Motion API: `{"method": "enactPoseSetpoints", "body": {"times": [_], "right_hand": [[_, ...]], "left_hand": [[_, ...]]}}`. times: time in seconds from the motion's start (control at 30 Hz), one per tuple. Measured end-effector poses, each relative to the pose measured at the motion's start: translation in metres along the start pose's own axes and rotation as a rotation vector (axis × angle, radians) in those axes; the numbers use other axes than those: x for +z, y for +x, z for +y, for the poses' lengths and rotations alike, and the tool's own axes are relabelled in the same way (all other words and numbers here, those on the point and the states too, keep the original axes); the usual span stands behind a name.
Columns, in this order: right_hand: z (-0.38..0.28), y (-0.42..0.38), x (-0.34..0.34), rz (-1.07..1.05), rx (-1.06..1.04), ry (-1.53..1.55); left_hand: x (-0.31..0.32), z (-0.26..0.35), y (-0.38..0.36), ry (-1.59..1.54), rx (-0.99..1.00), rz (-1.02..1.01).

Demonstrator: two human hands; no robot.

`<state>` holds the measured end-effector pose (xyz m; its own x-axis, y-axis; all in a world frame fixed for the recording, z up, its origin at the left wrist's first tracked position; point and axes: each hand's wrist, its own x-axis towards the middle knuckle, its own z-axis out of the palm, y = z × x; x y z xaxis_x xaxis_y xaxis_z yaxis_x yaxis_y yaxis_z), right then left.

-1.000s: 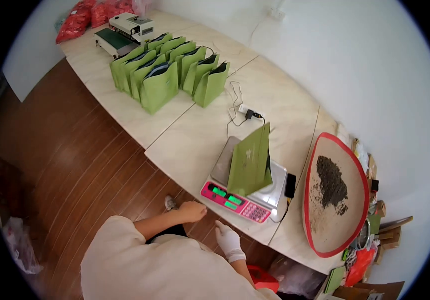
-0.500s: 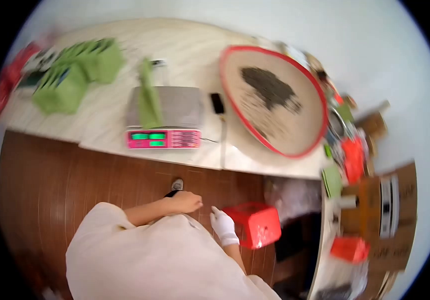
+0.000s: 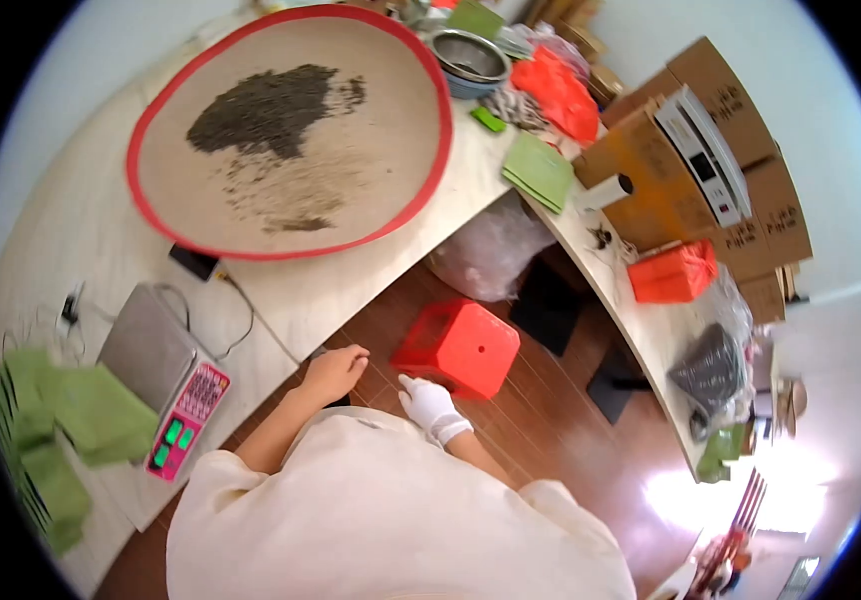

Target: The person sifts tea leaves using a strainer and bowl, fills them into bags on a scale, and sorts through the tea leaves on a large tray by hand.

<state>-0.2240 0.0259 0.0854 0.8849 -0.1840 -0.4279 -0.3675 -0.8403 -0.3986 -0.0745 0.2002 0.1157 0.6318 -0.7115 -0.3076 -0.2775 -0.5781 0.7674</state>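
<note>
My left hand (image 3: 336, 374), bare, is held in front of my body near the table edge, its fingers curled in with nothing visible in them. My right hand (image 3: 429, 404) wears a white glove and hangs just beside a red plastic stool (image 3: 481, 352); its fingers are loosely bent and a little apart, with nothing seen in them. Left of me on the table stands a scale (image 3: 191, 410) with a pink panel and lit green digits. A large round tray with a red rim (image 3: 438, 150) holds a dark, loose heap (image 3: 271, 110).
Green bags (image 3: 91, 410) stand by the scale, near a black phone (image 3: 194, 262) and cables. A side table (image 3: 641, 370) at right carries green packets (image 3: 539, 170), a red bag (image 3: 673, 272) and cardboard boxes (image 3: 641, 180). Clear plastic (image 3: 491, 250) lies under the table.
My view has swung to the right: the scale and tray now sit further left, and more of the side table shows. Both hands stay low before my body.
</note>
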Motion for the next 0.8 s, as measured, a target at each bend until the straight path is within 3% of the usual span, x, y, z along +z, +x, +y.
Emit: {"method": "enactPoseSetpoints", "body": {"times": [0.07,0.13,0.23,0.3,0.4,0.53,0.67,0.8], "right_hand": [[-0.006,0.035,-0.027,0.051,-0.048,-0.011],[-0.011,0.072,-0.055,0.197,-0.067,0.044],[-0.02,0.129,-0.104,0.396,-0.054,0.153],[-0.012,0.168,-0.122,0.534,-0.112,0.2],[0.002,0.224,-0.158,0.528,-0.106,0.193],[0.028,0.332,-0.189,0.612,-0.256,0.162],[0.034,0.459,-0.222,0.558,-0.353,0.132],[0.033,0.594,-0.236,0.588,-0.491,0.04]], "left_hand": [[-0.035,0.016,0.025,-0.18,-0.125,-0.045],[-0.048,0.0,0.054,-0.162,0.013,0.145],[-0.076,-0.026,0.1,-0.157,-0.061,0.262],[-0.092,-0.041,0.127,-0.123,-0.016,0.534],[-0.123,-0.039,0.151,-0.116,-0.071,0.638],[-0.124,-0.058,0.175,0.004,-0.129,0.782],[-0.113,-0.055,0.177,0.321,-0.506,0.91],[-0.097,-0.046,0.18,0.337,-0.771,0.997]]}}
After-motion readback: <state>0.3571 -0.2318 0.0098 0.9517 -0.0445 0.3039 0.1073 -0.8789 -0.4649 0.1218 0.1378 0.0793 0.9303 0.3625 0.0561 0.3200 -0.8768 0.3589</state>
